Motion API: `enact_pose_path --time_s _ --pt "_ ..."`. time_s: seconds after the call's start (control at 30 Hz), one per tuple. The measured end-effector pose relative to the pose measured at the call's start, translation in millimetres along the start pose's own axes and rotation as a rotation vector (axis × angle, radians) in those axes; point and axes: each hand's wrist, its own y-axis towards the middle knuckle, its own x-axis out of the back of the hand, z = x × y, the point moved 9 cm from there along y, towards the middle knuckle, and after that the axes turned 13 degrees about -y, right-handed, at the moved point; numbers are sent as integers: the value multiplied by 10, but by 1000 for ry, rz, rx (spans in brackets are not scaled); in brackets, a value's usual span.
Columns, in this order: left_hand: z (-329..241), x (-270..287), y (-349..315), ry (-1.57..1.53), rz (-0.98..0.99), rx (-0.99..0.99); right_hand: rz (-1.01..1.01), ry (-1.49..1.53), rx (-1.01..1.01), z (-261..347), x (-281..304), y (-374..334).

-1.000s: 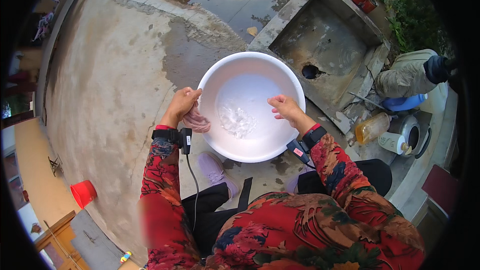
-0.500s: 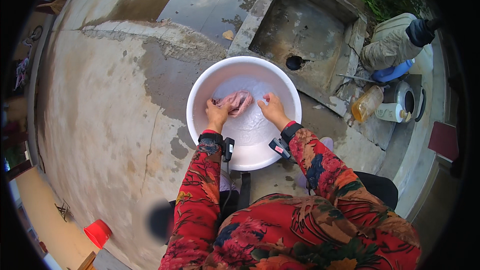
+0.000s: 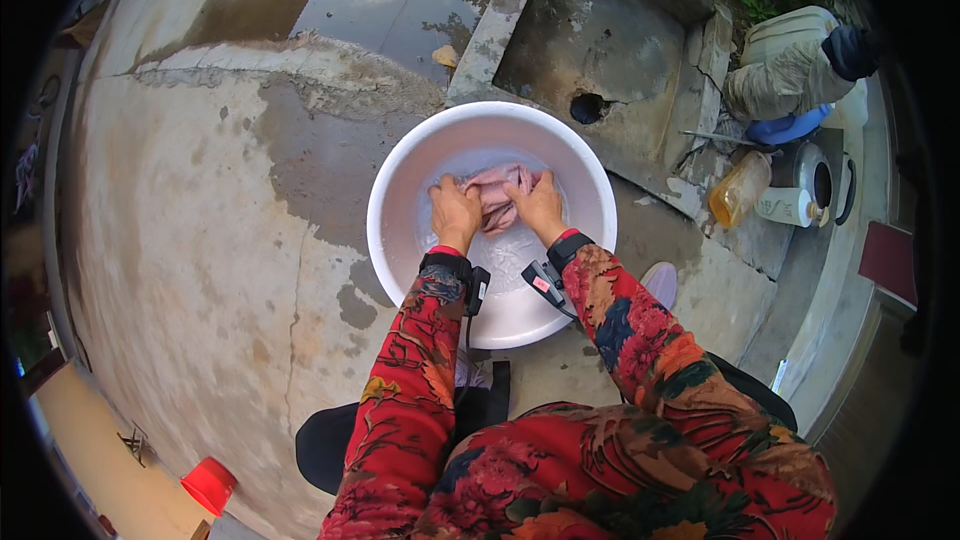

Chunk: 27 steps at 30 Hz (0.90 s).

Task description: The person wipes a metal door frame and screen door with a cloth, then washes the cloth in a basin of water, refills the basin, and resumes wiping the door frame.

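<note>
Gripping a pink cloth (image 3: 497, 196) with both hands down in a big white basin (image 3: 400, 240) of shallow water. Left hand (image 3: 455, 212) and right hand (image 3: 538, 206) close together, fingers curled into the bunched fabric. Cloth lying crosswise, just beyond the knuckles, toward the far side of the basin. Equally near to both. Fingertips buried in folds; cloth's shape and kind hard to make out.

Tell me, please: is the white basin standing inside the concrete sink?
No, the white basin stands on the concrete ground in front of the concrete sink, and both hands, left hand and right hand, press a pink cloth in it.
</note>
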Motion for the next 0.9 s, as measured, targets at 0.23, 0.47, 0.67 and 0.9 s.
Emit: enact_pose_path --time_s 0.23,0.47,0.67,0.9 --pt "-143 431 182 -293 -93 -49 -99 -90 399 597 462 -247" --pt "-613 646 -188 47 -191 -633 -240 -346 766 852 709 -751" --pt "-285 430 -90 327 120 -241 65 -481 477 432 276 -545" --pt "-213 -290 -512 579 591 -494 242 -757 630 488 -286 -630"
